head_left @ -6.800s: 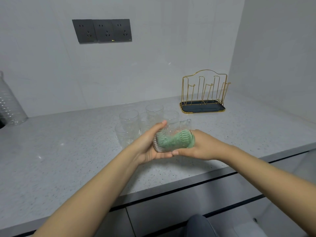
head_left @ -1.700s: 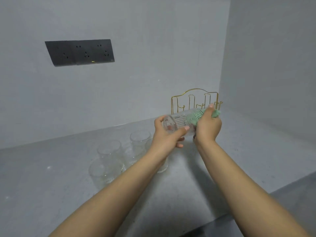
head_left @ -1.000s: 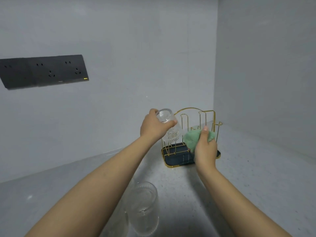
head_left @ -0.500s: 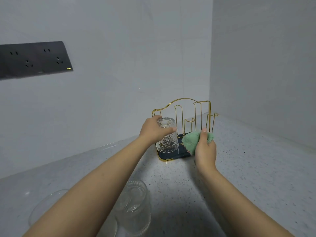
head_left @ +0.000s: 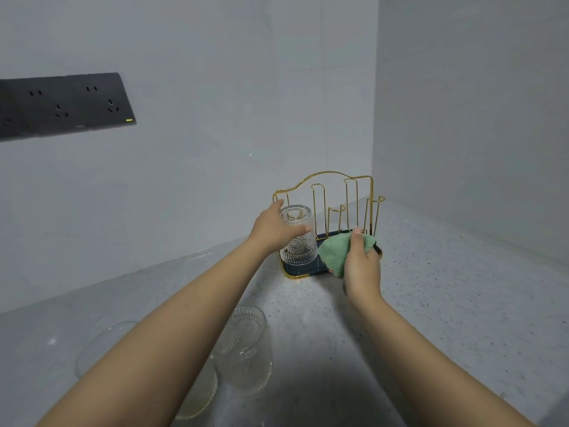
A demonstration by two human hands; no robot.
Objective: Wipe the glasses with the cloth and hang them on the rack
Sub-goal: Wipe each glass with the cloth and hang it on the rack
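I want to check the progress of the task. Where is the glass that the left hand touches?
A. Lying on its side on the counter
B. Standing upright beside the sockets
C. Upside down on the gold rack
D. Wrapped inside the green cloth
C: the glass stands base-up on the gold rack, with the left hand on its side.

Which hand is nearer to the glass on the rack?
Left. The left hand rests against the upside-down glass on the rack; the right hand, gripping the cloth, is beside it, apart.
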